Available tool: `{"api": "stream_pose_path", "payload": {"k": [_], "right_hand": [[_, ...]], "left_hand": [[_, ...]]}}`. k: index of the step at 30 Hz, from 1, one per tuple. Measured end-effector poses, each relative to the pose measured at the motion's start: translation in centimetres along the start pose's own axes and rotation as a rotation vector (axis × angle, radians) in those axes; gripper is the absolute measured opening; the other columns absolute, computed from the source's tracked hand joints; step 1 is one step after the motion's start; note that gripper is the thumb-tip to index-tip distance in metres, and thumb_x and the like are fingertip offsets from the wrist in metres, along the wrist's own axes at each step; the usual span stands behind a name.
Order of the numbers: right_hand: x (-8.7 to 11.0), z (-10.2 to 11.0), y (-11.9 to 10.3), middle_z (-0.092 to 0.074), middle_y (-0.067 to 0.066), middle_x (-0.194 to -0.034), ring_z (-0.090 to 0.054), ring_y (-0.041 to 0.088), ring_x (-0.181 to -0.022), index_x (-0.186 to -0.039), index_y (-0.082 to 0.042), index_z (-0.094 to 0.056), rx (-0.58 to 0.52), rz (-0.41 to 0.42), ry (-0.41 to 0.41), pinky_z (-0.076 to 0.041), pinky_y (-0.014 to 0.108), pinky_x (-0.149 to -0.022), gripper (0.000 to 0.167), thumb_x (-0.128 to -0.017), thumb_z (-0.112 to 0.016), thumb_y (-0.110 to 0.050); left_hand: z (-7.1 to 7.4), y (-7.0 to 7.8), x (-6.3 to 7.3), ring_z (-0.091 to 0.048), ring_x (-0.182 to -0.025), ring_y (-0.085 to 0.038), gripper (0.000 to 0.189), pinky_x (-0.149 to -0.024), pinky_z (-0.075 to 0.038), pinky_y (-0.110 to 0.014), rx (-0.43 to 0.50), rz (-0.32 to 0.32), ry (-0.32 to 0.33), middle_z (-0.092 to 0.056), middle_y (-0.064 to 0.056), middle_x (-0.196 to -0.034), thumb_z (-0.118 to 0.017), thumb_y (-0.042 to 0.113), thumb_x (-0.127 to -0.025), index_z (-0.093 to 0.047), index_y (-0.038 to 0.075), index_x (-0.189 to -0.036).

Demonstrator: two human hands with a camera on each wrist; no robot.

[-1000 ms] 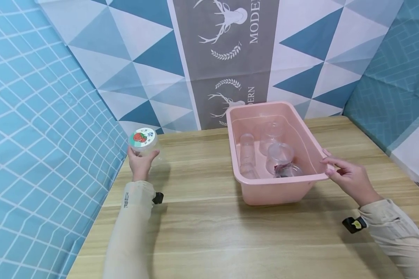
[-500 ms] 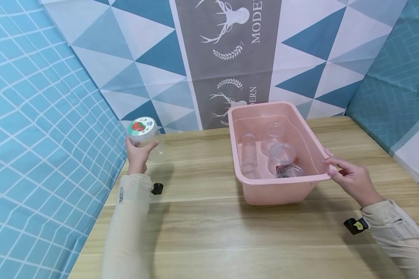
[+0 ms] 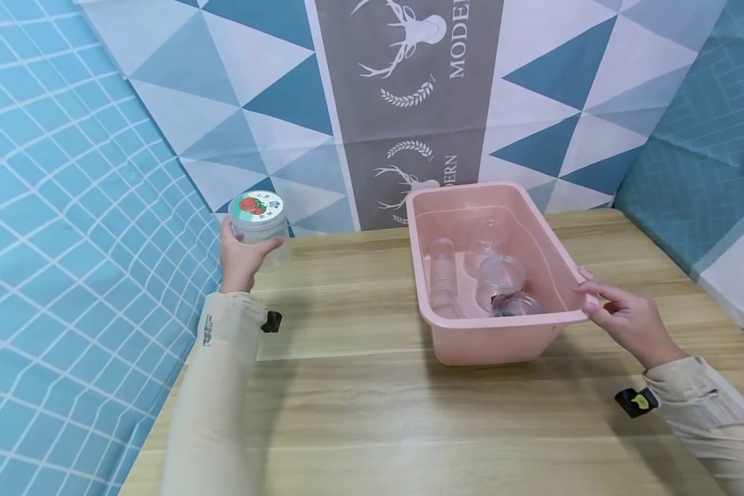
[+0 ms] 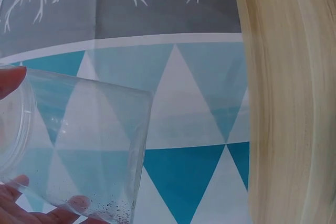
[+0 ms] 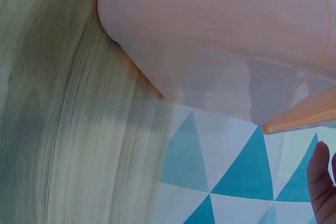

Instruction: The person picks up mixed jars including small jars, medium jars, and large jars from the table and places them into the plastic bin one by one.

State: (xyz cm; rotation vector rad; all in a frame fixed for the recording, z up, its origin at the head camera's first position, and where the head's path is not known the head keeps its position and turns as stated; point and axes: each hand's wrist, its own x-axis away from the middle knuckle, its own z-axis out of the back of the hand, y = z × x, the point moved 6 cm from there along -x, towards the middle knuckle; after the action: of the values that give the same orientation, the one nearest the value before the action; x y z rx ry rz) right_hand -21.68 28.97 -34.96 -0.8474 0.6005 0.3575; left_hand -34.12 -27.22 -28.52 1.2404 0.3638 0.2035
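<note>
My left hand (image 3: pixel 240 260) grips a clear plastic jar (image 3: pixel 275 252) around its side, lifted above the table at the far left. Its round lid (image 3: pixel 257 206) has a white and green label with red fruit on it. Dark specks dot the lower wall of the jar (image 4: pixel 89 135) in the left wrist view, where parts of the thumb and fingers show. On the right, my right hand (image 3: pixel 629 320) pinches the near right corner of the rim of a pink plastic basin (image 3: pixel 490 344). The basin's side (image 5: pixel 210 19) fills the upper part of the right wrist view.
Inside the basin lie several clear containers, among them an upright clear jar (image 3: pixel 500 277) and a long clear tube-like container (image 3: pixel 443 265). A dark, reddish crumpled item (image 3: pixel 507 303) is beside them. The wooden table (image 3: pixel 359 413) meets patterned cloth walls (image 3: pixel 285 89) behind and at the sides.
My left hand has raised the jar and moved it slightly away toward the back wall. The right hand stays on the basin rim, and the basin has hardly shifted.
</note>
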Motion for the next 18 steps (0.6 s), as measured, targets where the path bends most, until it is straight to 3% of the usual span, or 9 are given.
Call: {"api": "stream_pose_path", "payload": {"k": [11,18], "right_hand": [[0.0,-0.3,-0.1,-0.048,-0.035,-0.123,-0.051,-0.015,-0.067,-0.098,-0.022,-0.072,-0.026,0.028,-0.002,-0.038,0.008,-0.052,0.035,-0.078,-0.069,0.006],[0.1,-0.2,0.1,-0.046,-0.037,-0.123,-0.045,-0.007,-0.057,-0.101,-0.042,-0.067,-0.005,0.008,-0.004,-0.036,0.011,-0.049,0.047,-0.081,-0.07,0.0]], "left_hand": [[0.2,0.3,0.3,-0.024,-0.139,-0.025,0.101,-0.109,-0.028,-0.043,-0.065,-0.015,-0.003,-0.029,-0.003,-0.152,-0.078,0.01,-0.077,-0.014,0.021,-0.154],[0.2,1.3,-0.1,-0.028,-0.137,-0.025,0.101,-0.108,-0.029,-0.044,-0.073,-0.049,-0.009,-0.031,-0.005,-0.15,-0.079,0.012,-0.076,-0.014,0.022,-0.153]]}}
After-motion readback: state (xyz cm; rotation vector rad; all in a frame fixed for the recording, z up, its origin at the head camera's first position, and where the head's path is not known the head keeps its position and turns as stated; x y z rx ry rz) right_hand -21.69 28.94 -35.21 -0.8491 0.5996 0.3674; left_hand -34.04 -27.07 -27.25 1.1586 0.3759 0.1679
